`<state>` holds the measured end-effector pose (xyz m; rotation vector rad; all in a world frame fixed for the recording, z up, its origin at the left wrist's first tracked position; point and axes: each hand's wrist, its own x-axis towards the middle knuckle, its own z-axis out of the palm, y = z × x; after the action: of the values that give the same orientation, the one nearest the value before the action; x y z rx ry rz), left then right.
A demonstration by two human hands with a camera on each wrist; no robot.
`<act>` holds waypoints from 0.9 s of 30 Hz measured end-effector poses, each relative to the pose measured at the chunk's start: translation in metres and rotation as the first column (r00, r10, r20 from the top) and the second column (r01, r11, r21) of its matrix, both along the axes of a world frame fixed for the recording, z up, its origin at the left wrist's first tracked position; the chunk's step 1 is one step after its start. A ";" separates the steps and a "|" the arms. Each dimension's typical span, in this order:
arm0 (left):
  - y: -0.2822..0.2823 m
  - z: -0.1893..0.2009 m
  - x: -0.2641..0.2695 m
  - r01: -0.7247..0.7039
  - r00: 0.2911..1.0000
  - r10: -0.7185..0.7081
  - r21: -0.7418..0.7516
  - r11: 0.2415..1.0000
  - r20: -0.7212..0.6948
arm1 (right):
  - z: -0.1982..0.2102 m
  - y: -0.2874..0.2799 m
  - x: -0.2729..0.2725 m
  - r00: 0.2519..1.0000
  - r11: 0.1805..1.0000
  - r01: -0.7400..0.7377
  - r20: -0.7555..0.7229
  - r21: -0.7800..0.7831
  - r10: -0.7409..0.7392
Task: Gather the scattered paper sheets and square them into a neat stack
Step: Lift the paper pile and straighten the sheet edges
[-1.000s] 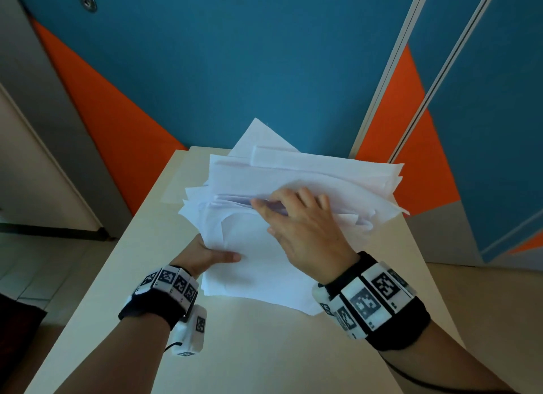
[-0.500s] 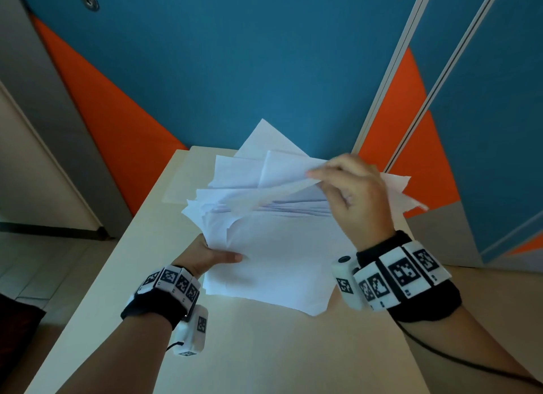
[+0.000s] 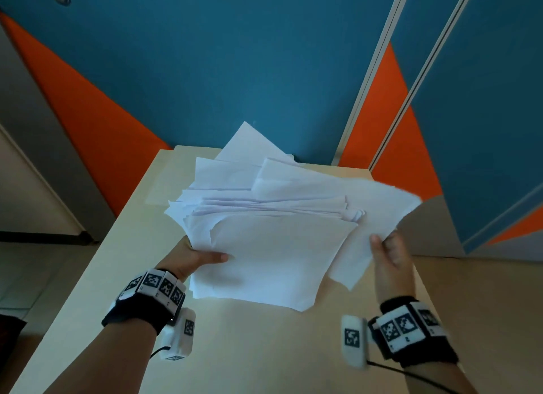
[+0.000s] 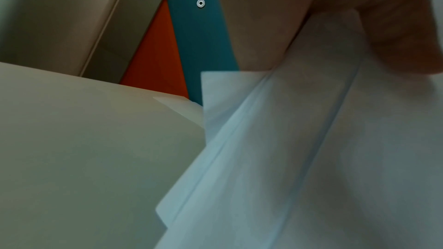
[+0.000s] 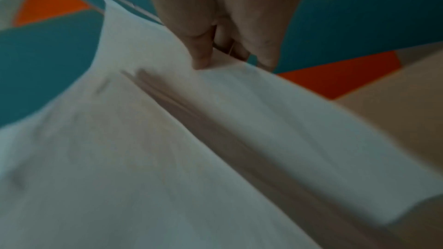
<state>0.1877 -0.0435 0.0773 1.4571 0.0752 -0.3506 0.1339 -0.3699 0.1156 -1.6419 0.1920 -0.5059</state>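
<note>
Behind everything, a wall [image 3: 235, 70] of teal panels with orange wedges, split by pale vertical strips on the right. In front of it, a pale beige table [image 3: 264, 349] running from the near edge up to the wall.

On the table's far half, an untidy pile of white paper sheets [image 3: 264, 246], fanned and skewed, corners jutting out at the back and to the right, edges not aligned. Near part lifted off the tabletop between both hands; far part hard to judge, whether resting on the surface or raised. 1 sheet [image 3: 379, 217] pulled out toward the right side, hanging lower and overlapping the pile's right edge, slightly motion-blurred.

At the pile's near left edge, left hand [image 3: 194, 258], thumb laid flat on top of the sheets, the other fingers hidden beneath, so gripping the stack from the side. From the left wrist view, only layered paper edges [image 4: 287, 139] close up, the table [image 4: 84, 139] beneath, and part of the palm [image 4: 395, 16] above.

At the right, right hand [image 3: 389, 254], thumb on top and fingers curled under, pinching the right margin of the pulled-out sheet. Confirmed in the right wrist view: thumb tip [image 5: 201, 60] pressed on the paper [image 5: 215, 139], curled fingers behind it, picture blurred.

On each wrist, a black band [image 3: 147, 302] carrying black-and-white square markers, with a small white camera block [image 3: 179, 335] hanging below.
</note>
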 end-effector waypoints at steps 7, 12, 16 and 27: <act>-0.004 0.002 -0.001 0.031 0.999 -0.031 -0.015 0.999 0.025 | -0.037 0.029 0.004 0.913 0.954 -0.209 -0.306 0.216 0.269; -0.005 0.003 -0.003 0.024 0.999 -0.023 -0.024 0.999 0.028 | -0.023 0.023 0.010 0.928 0.959 -0.214 -0.269 0.185 0.259; -0.005 0.001 -0.003 0.000 1.000 0.000 -0.022 1.000 0.015 | -0.011 0.017 0.013 0.962 0.976 -0.068 -0.246 0.206 0.118; 0.002 0.000 -0.005 -0.032 0.999 0.032 -0.009 0.999 -0.014 | 0.035 0.036 0.035 0.873 0.752 -0.367 -0.077 0.547 0.482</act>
<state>0.1826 -0.0417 0.0777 1.4429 0.1074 -0.3346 0.1684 -0.3342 0.1503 -1.1440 0.0909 0.0874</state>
